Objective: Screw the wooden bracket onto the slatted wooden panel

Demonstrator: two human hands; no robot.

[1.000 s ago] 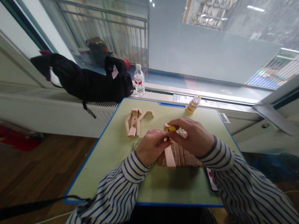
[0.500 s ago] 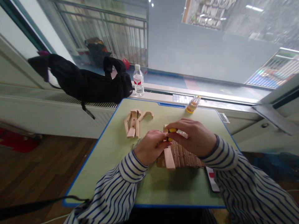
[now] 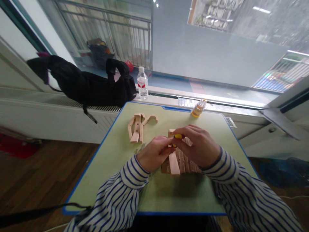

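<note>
A short yellow-and-black screwdriver (image 3: 178, 136) stands over a pale wooden piece (image 3: 174, 163); its tip is hidden by fingers. Around the top of its handle close the fingertips of my right hand (image 3: 201, 145). My left hand (image 3: 155, 153) pinches its lower part from the left, close above the wood. Beneath both hands, the wooden piece lies across a brown ridged block (image 3: 188, 162) that looks like stacked corrugated cardboard. Several similar shaped wooden pieces (image 3: 136, 129), some with holes and one with a hooked end, lie together at the table's left.
A green table (image 3: 116, 180) with a blue edge carries the work. Near its far edge stands a small bottle of amber liquid (image 3: 198, 109). On the sill behind are a water bottle (image 3: 142, 84) and a black bag (image 3: 96, 87), below a large window.
My right hand has turned slightly around the screwdriver's handle, and its wrist and forearm have shifted a little left, covering the dark phone-like object. My left hand keeps its place.
</note>
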